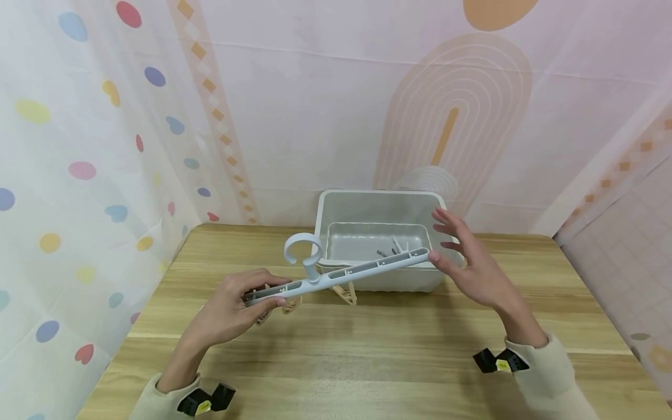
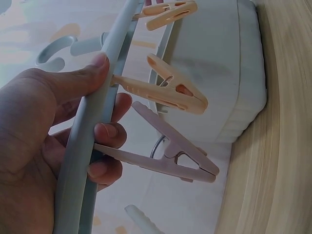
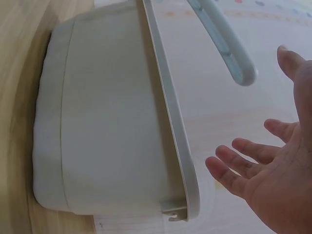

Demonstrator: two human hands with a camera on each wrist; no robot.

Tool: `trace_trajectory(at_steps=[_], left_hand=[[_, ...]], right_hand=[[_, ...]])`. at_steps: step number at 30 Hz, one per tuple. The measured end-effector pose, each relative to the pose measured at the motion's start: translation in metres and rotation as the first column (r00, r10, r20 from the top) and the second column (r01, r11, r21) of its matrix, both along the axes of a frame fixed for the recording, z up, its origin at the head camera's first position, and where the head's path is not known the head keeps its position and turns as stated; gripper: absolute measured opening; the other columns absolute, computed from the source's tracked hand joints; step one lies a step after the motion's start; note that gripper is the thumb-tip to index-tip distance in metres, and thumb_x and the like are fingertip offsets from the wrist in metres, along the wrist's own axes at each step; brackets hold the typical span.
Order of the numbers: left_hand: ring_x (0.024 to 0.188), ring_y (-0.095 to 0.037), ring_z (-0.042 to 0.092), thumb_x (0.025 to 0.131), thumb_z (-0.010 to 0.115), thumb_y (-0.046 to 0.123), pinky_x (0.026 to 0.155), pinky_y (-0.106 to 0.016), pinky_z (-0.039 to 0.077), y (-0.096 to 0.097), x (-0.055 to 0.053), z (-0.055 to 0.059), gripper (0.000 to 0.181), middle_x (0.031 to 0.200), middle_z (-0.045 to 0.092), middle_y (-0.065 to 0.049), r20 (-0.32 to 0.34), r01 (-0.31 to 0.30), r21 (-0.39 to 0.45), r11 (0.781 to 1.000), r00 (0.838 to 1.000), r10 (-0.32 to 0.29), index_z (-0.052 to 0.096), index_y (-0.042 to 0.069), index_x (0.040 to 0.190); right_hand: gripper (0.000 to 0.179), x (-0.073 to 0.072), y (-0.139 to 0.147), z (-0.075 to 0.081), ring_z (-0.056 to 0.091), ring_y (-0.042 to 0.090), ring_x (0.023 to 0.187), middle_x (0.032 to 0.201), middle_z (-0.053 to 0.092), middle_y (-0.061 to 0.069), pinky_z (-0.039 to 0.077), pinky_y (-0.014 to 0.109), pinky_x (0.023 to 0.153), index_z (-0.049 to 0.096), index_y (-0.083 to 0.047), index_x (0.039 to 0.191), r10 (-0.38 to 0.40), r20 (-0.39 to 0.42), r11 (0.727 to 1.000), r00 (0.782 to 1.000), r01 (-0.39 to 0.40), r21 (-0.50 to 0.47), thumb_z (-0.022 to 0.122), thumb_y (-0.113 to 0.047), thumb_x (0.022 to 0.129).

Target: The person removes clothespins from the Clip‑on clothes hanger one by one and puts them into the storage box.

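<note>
My left hand [image 1: 226, 309] grips the left end of a pale blue-grey clothespin hanger [image 1: 370, 269], thumb on one side and fingers around the other. The bar tilts up toward the right, with its round hook [image 1: 303, 239] pointing up. In the left wrist view, peach clothespins [image 2: 170, 92] and a mauve clothespin [image 2: 183, 153] hang from the bar beside my fingers. My right hand [image 1: 475, 271] is spread near the hanger's right end; the right wrist view shows a gap between them and nothing held.
Behind the hanger, a light grey plastic bin [image 1: 409, 281] stands on the wooden table [image 1: 336, 361]. Some small grey pieces [image 1: 396, 248] lie inside it, partly hidden by the bar. A patterned curtain [image 1: 315, 116] hangs along the table's back and left.
</note>
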State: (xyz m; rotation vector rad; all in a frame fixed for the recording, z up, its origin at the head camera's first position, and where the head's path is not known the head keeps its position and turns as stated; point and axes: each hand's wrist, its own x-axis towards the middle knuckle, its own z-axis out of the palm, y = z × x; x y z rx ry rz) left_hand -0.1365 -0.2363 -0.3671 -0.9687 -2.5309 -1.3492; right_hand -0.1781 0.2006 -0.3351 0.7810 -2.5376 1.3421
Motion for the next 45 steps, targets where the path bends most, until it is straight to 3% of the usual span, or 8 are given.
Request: trace_trajectory(at_steps=[5,11,20,27,31,35,45], left_hand=[[0.051,0.0,0.053,0.09,0.079,0.011,0.046,-0.017,0.042,0.0,0.0,-0.001,0.031,0.082,0.066,0.007,-0.021,0.007,0.01,1.0,1.0,-0.006,0.073,0.021,0.119],[0.052,0.0,0.053,0.089,0.08,0.01,0.05,-0.017,0.043,0.001,0.0,0.0,0.032,0.083,0.065,0.01,-0.048,-0.014,0.002,1.0,0.999,0.014,0.074,0.02,0.119],[0.056,-0.001,0.055,0.088,0.08,0.009,0.054,-0.018,0.044,0.002,0.001,0.003,0.033,0.087,0.069,0.009,-0.061,-0.03,0.01,1.0,0.998,0.03,0.074,0.019,0.119],[0.058,-0.002,0.055,0.086,0.081,0.006,0.056,-0.018,0.044,0.004,0.002,0.003,0.034,0.089,0.071,0.007,-0.102,-0.029,0.031,0.999,0.994,0.032,0.075,0.017,0.118],[0.058,-0.001,0.056,0.087,0.081,0.007,0.056,-0.018,0.045,0.005,0.001,0.003,0.032,0.089,0.071,0.008,-0.088,-0.039,0.027,0.999,0.995,0.041,0.075,0.018,0.116],[0.057,0.0,0.056,0.087,0.081,0.01,0.056,-0.017,0.045,0.005,0.001,0.001,0.031,0.088,0.07,0.01,-0.07,-0.052,0.026,0.998,0.996,0.054,0.075,0.021,0.115],[0.068,-0.005,0.057,0.083,0.084,0.006,0.061,-0.018,0.046,0.006,0.002,-0.002,0.034,0.093,0.073,0.007,-0.144,-0.067,0.033,0.997,0.987,0.071,0.076,0.017,0.115]], right_hand=[[0.078,0.008,-0.004,-0.004,0.042,0.003,0.141,0.163,0.036,0.009,0.041,0.014,0.109,0.022,-0.024,0.163,0.032,0.02,0.997,0.999,-0.031,-0.073,0.063,-0.003,0.1],[0.08,0.017,-0.008,-0.011,0.044,0.013,0.143,0.163,0.037,0.011,0.041,0.014,0.109,0.018,-0.024,0.164,0.062,0.044,0.989,0.997,-0.055,-0.137,0.061,0.001,0.1],[0.082,0.029,-0.013,-0.017,0.045,0.003,0.138,0.163,0.035,0.018,0.043,0.015,0.109,0.015,-0.021,0.165,0.108,0.071,0.972,0.992,-0.091,-0.215,0.058,0.006,0.1],[0.077,0.039,-0.017,-0.023,0.05,0.004,0.137,0.16,0.035,0.026,0.047,0.016,0.106,0.014,-0.017,0.165,0.127,0.093,0.96,0.987,-0.099,-0.263,0.053,0.005,0.103],[0.074,0.044,-0.02,-0.027,0.051,0.007,0.139,0.158,0.037,0.026,0.048,0.018,0.105,0.015,-0.016,0.165,0.155,0.11,0.947,0.982,-0.116,-0.301,0.052,0.006,0.103],[0.075,0.048,-0.023,-0.033,0.053,0.008,0.139,0.158,0.039,0.023,0.051,0.02,0.103,0.017,-0.016,0.165,0.159,0.107,0.947,0.982,-0.121,-0.296,0.053,0.006,0.103],[0.074,0.052,-0.036,-0.045,0.058,0.018,0.134,0.154,0.046,0.025,0.054,0.028,0.101,0.027,-0.012,0.161,0.167,0.065,0.961,0.984,-0.147,-0.236,0.061,0.006,0.099]])
